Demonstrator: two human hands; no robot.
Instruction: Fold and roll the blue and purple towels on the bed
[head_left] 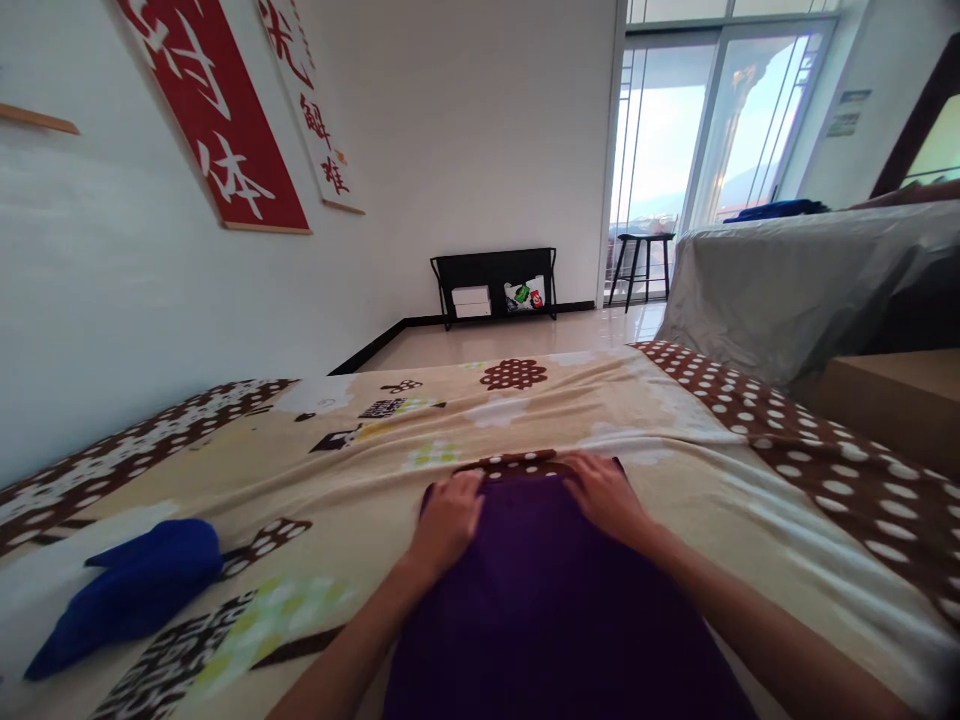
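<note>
Head view, only one: my left grip (450, 518) and right grip (602, 497) sit near the far corners of the purple cloth (559, 600), both touching, neither nearer. Cloth lies between them and back toward me; long axis seems to run that way, near end out of frame. Fingers bent at its far edge, can't tell if pinching or just resting. Patterned blanket (675, 450) underneath; blue cloth (142, 580) well left of the left grip.

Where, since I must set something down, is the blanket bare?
Between the right forearm and the polka-dot border; also between the blue cloth and left forearm. Crowded: the near middle, where left hand and right hand touch the purple cloth.
</note>
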